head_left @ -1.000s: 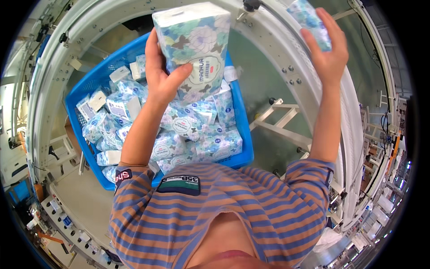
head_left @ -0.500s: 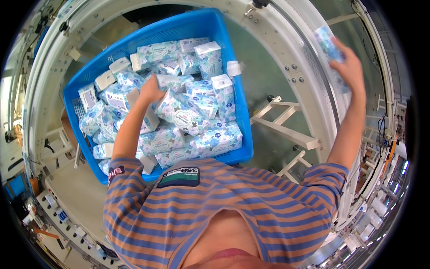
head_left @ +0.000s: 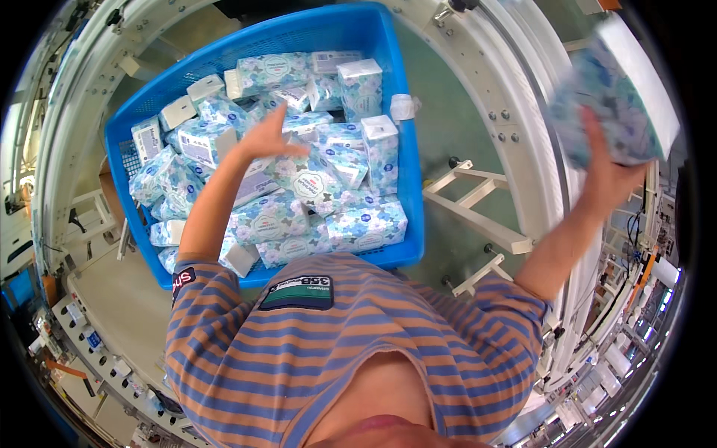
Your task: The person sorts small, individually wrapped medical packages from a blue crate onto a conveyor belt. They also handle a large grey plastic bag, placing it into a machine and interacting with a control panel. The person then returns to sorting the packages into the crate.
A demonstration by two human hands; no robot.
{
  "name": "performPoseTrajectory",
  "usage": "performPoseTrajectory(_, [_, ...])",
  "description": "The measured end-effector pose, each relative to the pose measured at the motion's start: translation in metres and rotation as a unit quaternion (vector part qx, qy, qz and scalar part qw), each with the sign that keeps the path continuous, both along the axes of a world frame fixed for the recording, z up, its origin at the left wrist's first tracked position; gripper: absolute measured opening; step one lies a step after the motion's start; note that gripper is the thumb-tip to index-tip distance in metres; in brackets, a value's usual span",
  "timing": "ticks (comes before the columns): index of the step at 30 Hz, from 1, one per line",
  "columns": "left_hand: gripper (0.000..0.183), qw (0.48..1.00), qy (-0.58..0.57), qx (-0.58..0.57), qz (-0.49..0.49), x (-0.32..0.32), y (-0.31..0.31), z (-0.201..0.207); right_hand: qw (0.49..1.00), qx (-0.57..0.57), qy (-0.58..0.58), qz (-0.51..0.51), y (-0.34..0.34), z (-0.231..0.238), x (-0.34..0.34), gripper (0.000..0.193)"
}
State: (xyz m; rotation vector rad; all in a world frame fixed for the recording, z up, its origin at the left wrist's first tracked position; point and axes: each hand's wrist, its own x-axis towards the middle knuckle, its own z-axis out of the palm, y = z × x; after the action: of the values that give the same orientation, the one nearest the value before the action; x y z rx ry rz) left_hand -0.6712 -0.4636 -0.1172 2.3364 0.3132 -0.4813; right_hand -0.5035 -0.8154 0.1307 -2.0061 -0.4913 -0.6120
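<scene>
My left hand (head_left: 270,142) is over the heap of soft tissue packs, thumb and fingers apart, with nothing held. Just beneath and beside its fingers lies a flower-printed tissue pack (head_left: 310,187). The packs are blue and white and lie at mixed angles in a blue plastic basket (head_left: 413,201). Off to the right, my right hand (head_left: 616,179) grips another tissue pack (head_left: 612,104) from below, raised beside the white rail. That pack is slightly blurred, and its pale end faces right. Part of my right hand's fingers is hidden behind it.
A curved white metal frame (head_left: 515,97) passes behind and to the right of the basket. White ladder-like bars (head_left: 478,205) stand between the basket and the right rail. A crumpled white wrap (head_left: 403,107) is on the basket's right rim.
My right hand has brought its tissue pack up and closer, so it looks larger. My left hand has lifted off the packs and shifted slightly right, its fingers spreading.
</scene>
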Motion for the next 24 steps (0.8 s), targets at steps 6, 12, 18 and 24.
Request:
performPoseTrajectory(6, [0.091,0.995,-0.091,-0.045,0.018,-0.021,-0.035,0.031,0.905,-0.392,0.152,-0.071,-0.077,-0.024,0.075,0.055])
performPoseTrajectory(12, [0.096,0.915,-0.385,-0.116,-0.038,0.006,-0.047,0.181,0.866,-0.308,0.091,0.384,0.102,-0.05,-0.069,0.083])
performPoseTrajectory(18, [0.104,0.95,-0.033,0.271,-0.151,-0.028,0.108,0.065,0.982,-0.154,-0.1,0.044,-0.009,-0.015,-0.026,0.075])
performPoseTrajectory(24, [0.094,0.943,0.077,0.252,-0.201,-0.042,0.114,-0.005,0.882,-0.45,0.125,-0.052,-0.105,-0.009,0.057,0.053])
